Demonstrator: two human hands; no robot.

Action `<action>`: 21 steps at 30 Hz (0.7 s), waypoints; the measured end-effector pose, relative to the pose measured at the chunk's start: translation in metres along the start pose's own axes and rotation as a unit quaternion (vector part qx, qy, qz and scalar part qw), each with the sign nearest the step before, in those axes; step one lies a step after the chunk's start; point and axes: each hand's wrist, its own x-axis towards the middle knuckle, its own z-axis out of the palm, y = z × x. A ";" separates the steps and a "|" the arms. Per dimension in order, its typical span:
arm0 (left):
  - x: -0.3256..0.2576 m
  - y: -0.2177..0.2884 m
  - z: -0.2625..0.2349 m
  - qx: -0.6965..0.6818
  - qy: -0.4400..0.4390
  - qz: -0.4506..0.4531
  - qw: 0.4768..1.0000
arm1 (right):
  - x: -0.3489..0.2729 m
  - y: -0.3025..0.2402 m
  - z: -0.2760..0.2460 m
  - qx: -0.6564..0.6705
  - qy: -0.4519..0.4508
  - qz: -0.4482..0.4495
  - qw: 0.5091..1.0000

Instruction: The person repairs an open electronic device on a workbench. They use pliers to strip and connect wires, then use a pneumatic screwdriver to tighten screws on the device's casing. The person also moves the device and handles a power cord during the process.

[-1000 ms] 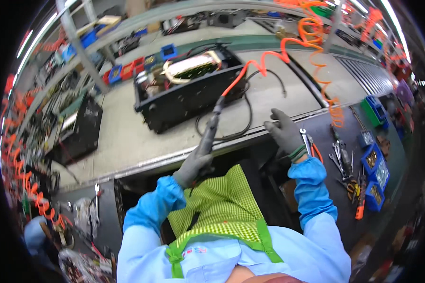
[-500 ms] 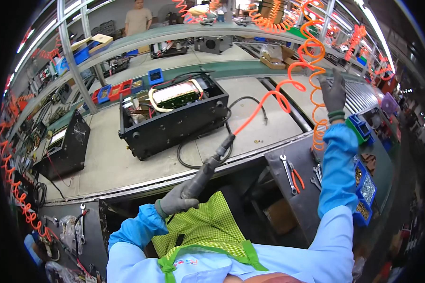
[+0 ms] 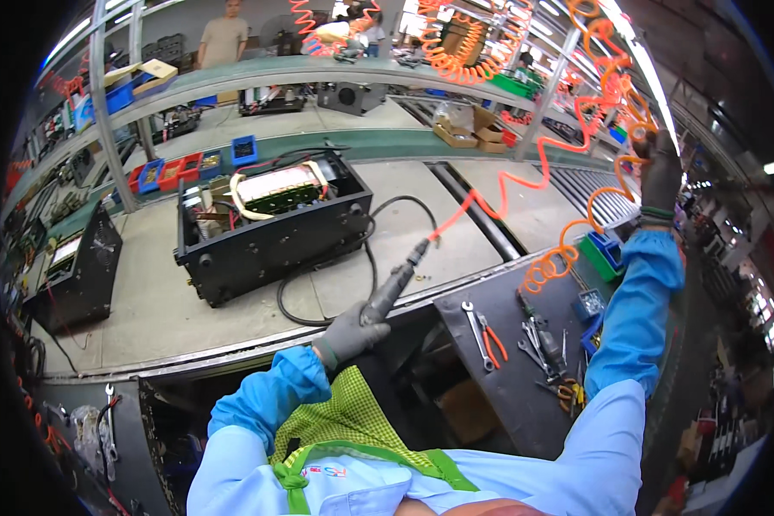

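My left hand (image 3: 350, 334), in a grey glove, is closed around a dark grey air screwdriver (image 3: 389, 294). A red coiled air hose (image 3: 537, 182) runs from its far end up to the right. My right hand (image 3: 659, 182), gloved too, is raised at the far right against an orange coiled air hose (image 3: 595, 199); its fingers look closed on the hose, though they are partly blurred. Beyond my left hand stands an open black metal case (image 3: 279, 249) with circuit boards and a white loop inside. A black cable (image 3: 285, 301) curls beside it.
On the dark side bench (image 3: 490, 391) lie a wrench (image 3: 476, 335), red-handled pliers (image 3: 494, 342) and a second air tool (image 3: 543, 337). Blue and green bins (image 3: 606, 254) stand by my right arm. Another black case (image 3: 77, 275) sits left. A person (image 3: 224, 39) stands beyond the frame rails.
My right hand has moved up and right, and its spread fingers have closed in. The orange hose is drawn rightward with it. The view has swung right; my left hand still holds the screwdriver.
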 end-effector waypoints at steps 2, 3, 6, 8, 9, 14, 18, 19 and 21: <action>0.012 0.008 0.009 -0.089 -0.005 0.005 0.996 | -0.021 0.031 -0.019 -0.198 0.035 -0.020 0.979; 0.013 0.021 0.011 -0.153 -0.015 -0.001 0.988 | -0.039 0.027 -0.014 -0.042 -0.007 0.009 0.999; 0.017 0.033 0.018 -0.300 0.011 -0.011 0.954 | -0.076 0.045 -0.034 0.108 -0.010 0.100 0.989; 0.034 0.011 -0.001 -0.389 0.073 -0.008 0.918 | -0.091 0.055 -0.066 0.059 0.029 0.234 0.970; 0.038 0.001 -0.017 -0.427 0.104 -0.004 0.898 | -0.098 0.054 -0.075 0.042 0.042 0.288 0.956; 0.010 0.030 -0.042 -0.299 0.082 0.077 0.948 | -0.099 0.008 -0.031 0.135 -0.077 0.319 0.935; -0.020 0.050 -0.039 -0.216 -0.039 0.059 0.974 | -0.071 -0.047 -0.008 0.096 -0.070 0.276 0.954; -0.027 0.052 -0.033 -0.233 -0.046 0.100 0.966 | -0.069 -0.058 -0.003 0.124 -0.028 0.276 0.953; -0.033 0.037 -0.030 -0.181 -0.114 0.084 0.973 | -0.066 -0.062 -0.002 0.133 -0.045 0.287 0.947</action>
